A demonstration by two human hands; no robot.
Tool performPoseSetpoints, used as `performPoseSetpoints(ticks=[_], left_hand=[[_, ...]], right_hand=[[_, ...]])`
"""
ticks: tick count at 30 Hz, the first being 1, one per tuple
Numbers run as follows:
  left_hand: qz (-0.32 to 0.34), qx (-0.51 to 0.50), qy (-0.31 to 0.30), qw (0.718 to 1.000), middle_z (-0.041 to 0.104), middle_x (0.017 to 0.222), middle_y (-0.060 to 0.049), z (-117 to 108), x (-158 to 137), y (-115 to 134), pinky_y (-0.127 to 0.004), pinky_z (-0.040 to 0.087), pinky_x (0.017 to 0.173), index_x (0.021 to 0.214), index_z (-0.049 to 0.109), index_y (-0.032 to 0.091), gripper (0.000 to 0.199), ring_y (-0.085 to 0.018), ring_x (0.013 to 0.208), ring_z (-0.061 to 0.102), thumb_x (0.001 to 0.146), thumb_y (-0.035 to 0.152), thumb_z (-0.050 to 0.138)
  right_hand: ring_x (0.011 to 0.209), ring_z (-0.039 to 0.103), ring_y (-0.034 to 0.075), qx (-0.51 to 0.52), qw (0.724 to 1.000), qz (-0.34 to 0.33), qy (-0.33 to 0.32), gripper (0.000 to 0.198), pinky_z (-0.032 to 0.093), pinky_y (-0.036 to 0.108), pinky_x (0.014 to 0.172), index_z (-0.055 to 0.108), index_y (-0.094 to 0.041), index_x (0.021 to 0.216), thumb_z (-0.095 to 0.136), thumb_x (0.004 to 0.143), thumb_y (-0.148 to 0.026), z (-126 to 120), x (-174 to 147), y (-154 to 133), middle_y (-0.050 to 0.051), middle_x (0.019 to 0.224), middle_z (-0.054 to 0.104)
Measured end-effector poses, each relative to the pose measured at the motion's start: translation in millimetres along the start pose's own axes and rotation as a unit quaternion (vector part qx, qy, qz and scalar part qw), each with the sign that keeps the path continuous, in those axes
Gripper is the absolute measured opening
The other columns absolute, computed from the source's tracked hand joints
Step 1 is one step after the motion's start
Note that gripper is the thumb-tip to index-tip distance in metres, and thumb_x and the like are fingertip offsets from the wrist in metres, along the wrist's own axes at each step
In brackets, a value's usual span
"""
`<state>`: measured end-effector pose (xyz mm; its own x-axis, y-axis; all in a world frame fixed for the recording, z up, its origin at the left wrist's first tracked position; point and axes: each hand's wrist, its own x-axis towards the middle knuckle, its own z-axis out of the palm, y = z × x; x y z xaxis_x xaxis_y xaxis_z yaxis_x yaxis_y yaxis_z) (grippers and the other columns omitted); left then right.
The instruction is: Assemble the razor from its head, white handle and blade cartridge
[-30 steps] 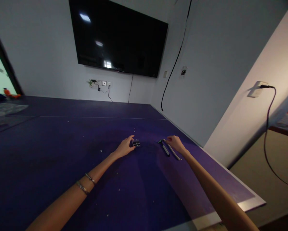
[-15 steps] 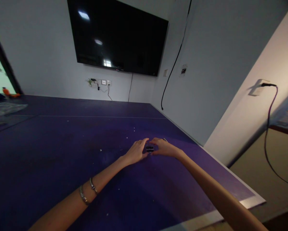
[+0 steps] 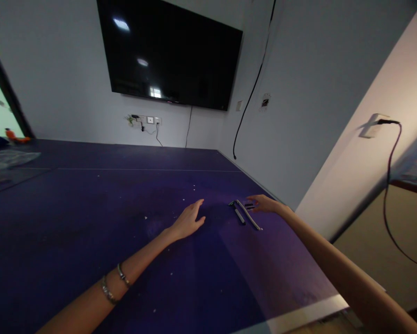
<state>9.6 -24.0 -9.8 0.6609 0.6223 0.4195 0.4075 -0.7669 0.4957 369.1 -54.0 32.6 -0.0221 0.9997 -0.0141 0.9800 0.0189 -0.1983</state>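
Observation:
My left hand point(image 3: 188, 221) hovers over the purple tabletop, its thumb and fingers spread with nothing between them. To the right, my right hand point(image 3: 266, 204) has its thumb and fingers around a small dark rectangular piece point(image 3: 249, 205) with pale lines across it; its exact kind is too small to make out. Just left of that piece lie two slender things: a long grey, slightly curved strip point(image 3: 249, 215) and a shorter stick with a grey-and-black handle point(image 3: 240, 216). Their upper ends are close together.
The purple tabletop point(image 3: 125, 208) carries scattered white specks. A clear plastic bag point(image 3: 9, 157) and an orange object point(image 3: 16, 137) sit at the far left. A black cable point(image 3: 252, 93) hangs by the wall, below and right of a television point(image 3: 173, 55).
My hands have moved apart. The dark piece has gone right with my right hand, uncovering the strip and the stick. My left hand has drawn back left and opened.

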Motion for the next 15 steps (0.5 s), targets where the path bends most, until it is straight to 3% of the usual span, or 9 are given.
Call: performPoseSetpoints(ticks=[7,15], left_hand=[[-0.013,0.018,-0.010,1.000,0.042,0.134,-0.014,-1.0,-3.3,-1.8,-0.041,0.032,0.103,0.131,0.029,0.016,0.054,-0.024,0.125,0.039,0.082,0.029,0.046],[-0.030,0.034,-0.021,0.999,0.042,0.134,-0.015,-8.8,-12.7,-7.5,-0.041,0.031,0.103,0.130,0.031,0.015,0.052,-0.024,0.125,0.038,0.082,0.029,0.045]], right_hand=[[0.100,0.060,0.027,-0.037,0.998,0.049,-0.021,0.061,0.045,0.031,0.084,0.061,-0.017,0.114,0.065,0.054,-0.009,22.3,12.0,38.9,0.010,0.109,0.065],[0.091,0.063,0.025,-0.022,0.999,0.040,-0.012,0.051,0.047,0.028,0.076,0.068,-0.021,0.100,0.063,0.051,-0.008,31.4,16.1,36.5,0.006,0.099,0.069]])
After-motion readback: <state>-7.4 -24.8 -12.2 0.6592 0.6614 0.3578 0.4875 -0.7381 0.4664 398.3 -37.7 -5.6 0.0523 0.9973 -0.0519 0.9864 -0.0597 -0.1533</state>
